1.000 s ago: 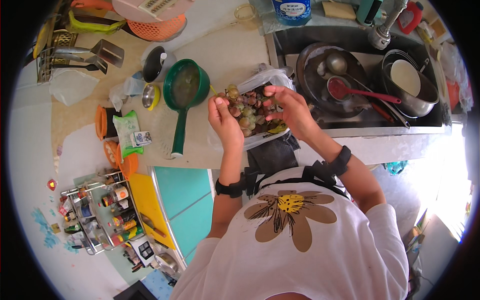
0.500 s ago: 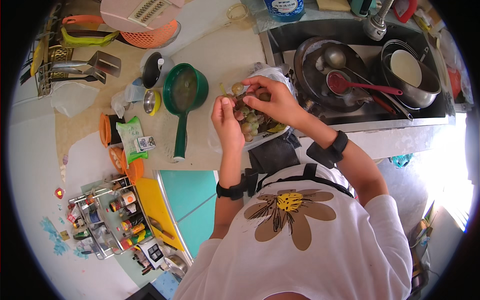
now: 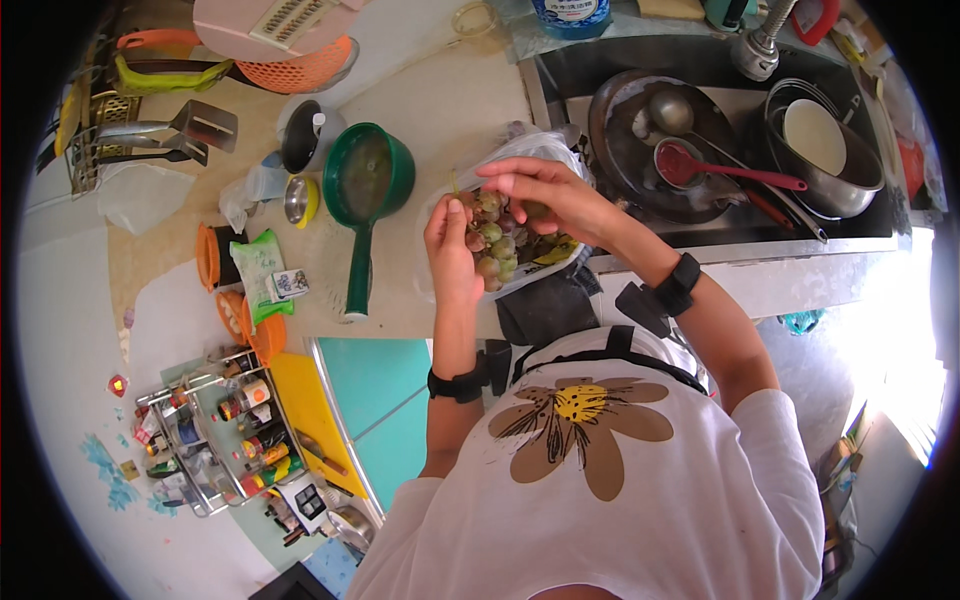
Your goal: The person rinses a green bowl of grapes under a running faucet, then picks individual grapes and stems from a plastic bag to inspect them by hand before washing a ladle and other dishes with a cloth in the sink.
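A bunch of green and reddish grapes [image 3: 497, 240] hangs over an open white plastic bag [image 3: 432, 262] on the counter. Its stem end is pinched between the thumb and fingers of my left hand [image 3: 452, 245]. Just right of the bunch, my right hand [image 3: 560, 197] is curled, with a greenish grape [image 3: 536, 210] showing under its bent fingers. Part of the bunch and the bag's contents are hidden by that hand. A green long-handled dipper [image 3: 368, 180] with liquid in it stands left of my hands.
On the right, the sink [image 3: 740, 235] holds a dark pan, a steel ladle [image 3: 671, 113], a red ladle [image 3: 730, 172] and stacked pots [image 3: 820, 150]. A grey cup [image 3: 302, 138], a small steel bowl [image 3: 300, 200] and a green packet [image 3: 262, 280] stand left of the dipper.
The grape that stood at my right fingertips no longer shows there. My right hand has shifted slightly right; the bunch shows more plainly between my hands.
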Demonstrator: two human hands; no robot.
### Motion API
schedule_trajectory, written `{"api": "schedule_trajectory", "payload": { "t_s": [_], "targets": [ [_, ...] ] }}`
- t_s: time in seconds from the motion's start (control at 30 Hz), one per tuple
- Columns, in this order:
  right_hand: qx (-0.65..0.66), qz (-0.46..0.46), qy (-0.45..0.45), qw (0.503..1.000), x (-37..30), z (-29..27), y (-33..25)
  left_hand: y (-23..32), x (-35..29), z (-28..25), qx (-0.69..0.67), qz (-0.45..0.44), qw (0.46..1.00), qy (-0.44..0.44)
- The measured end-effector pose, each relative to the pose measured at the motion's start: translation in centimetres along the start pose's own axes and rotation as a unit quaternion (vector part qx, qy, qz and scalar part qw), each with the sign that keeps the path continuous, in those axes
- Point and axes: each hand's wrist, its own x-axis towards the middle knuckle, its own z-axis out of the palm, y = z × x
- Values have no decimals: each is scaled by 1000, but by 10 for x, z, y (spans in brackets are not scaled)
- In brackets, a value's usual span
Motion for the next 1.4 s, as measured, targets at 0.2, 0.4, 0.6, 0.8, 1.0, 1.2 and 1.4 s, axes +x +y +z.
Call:
{"api": "schedule_trajectory", "payload": {
  "t_s": [0.2, 0.4, 0.6, 0.8, 1.0, 1.2, 1.4],
  "targets": [
    [-106, -71, -45, 991, 4, 4, 11, 8, -5, 6, -12, -2, 1000, -9],
    [26, -35, -26, 999, 1, 7, 13, 13, -6, 13, 29, -10, 999, 9],
    [108, -31, -45, 993, -1, 9, 5, 18, -12, 21, 48, -22, 999, -12],
    [74, -39, -37, 996, 0, 9, 7, 18, -14, 23, 51, -24, 998, -18],
    [113, -81, 62, 988, -7, -16, 11, 18, -5, 9, 52, 52, 994, 83],
    [118, -30, 67, 990, -19, -28, 11, 30, -4, 7, -108, 95, 990, 12],
    [115, 18, 31, 993, -18, -11, 11, 26, 0, -1, -197, 100, 967, -126]
  ]
}}
